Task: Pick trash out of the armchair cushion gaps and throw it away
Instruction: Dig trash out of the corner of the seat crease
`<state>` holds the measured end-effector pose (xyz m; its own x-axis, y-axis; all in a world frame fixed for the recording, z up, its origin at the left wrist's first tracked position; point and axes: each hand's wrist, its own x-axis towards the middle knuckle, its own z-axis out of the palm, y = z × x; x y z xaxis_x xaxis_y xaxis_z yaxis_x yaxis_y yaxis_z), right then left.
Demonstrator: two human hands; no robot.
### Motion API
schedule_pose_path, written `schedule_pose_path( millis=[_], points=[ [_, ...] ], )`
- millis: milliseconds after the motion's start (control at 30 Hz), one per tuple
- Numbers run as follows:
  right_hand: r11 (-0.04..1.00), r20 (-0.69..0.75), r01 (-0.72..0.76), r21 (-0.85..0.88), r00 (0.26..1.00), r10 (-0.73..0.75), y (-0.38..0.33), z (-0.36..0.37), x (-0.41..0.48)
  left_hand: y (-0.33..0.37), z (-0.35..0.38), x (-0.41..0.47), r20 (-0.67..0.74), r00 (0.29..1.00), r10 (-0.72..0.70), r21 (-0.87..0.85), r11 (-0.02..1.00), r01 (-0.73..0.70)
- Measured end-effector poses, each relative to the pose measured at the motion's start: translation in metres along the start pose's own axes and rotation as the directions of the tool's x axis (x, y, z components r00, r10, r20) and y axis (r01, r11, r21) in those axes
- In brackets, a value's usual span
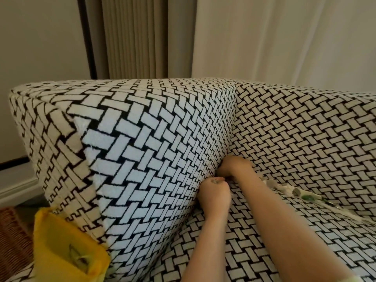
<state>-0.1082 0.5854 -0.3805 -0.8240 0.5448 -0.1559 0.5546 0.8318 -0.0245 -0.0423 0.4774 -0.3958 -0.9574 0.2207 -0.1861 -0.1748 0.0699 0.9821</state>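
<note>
Armchair (152, 129), side gap: both hands working just off centre, toward 5 o'clock.
Right hand (234, 165) is dug into the gap between arm and seat cushion (254, 237), fingers buried to feel for trash, so its grip cannot be told. Left hand (214, 193) has its grip closed on a small greenish scrap (215, 181). More wrappers (293, 190) lie at 4 o'clock. A yellow bag (67, 241) stands open at 8 o'clock, probably for discards.

Armchair (162, 139) in view, black-and-white basket-weave all over. There's trash: a crumpled white-and-green wrapper (295, 192) wedged in the gap where the seat cushion (264, 241) meets the backrest (315, 129), right side. Lower left, the yellow bag (50, 231) stands open against the chair's side, scraps (80, 258) inside.
</note>
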Motion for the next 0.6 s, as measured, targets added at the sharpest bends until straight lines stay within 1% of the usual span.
schedule_pose_path(
  millis=[33,100,167,200,300,367,467,600],
  points=[
    [0.999,-0.04,-0.016,0.042,0.999,0.018,0.0,0.004,0.002,0.001,-0.001,-0.001,0.011,1.0,-0.014,-0.008,1.0,0.014],
    [0.992,-0.173,-0.051,0.119,0.982,0.072,-0.002,0.013,0.002,0.002,-0.002,-0.002,0.03,0.999,-0.019,-0.034,0.999,0.02],
    [0.987,-0.281,-0.081,0.138,0.953,0.117,-0.003,0.02,0.001,0.002,-0.002,-0.001,0.045,0.999,-0.02,-0.051,0.998,0.022],
    [0.988,-0.311,-0.088,0.13,0.942,0.125,-0.005,0.022,0.0,0.002,-0.003,-0.002,0.048,0.999,-0.021,-0.065,0.998,0.024],
    [0.991,-0.34,-0.102,0.087,0.932,0.126,-0.008,0.024,-0.004,0.001,-0.005,-0.006,0.034,0.999,0.001,-0.094,0.996,0.002],
    [0.993,-0.354,-0.087,0.076,0.929,0.108,-0.008,0.025,-0.005,-0.001,-0.008,-0.012,0.0,0.999,0.054,-0.08,0.995,-0.054],
    [0.994,-0.346,-0.047,0.099,0.935,0.079,-0.007,0.027,-0.006,-0.006,-0.015,-0.027,-0.052,0.992,0.114,-0.042,0.992,-0.116],
    [0.987,-0.319,-0.02,0.16,0.945,0.071,-0.005,0.023,-0.012,-0.012,-0.033,-0.045,-0.095,0.989,0.113,-0.019,0.993,-0.115]
  ],
)
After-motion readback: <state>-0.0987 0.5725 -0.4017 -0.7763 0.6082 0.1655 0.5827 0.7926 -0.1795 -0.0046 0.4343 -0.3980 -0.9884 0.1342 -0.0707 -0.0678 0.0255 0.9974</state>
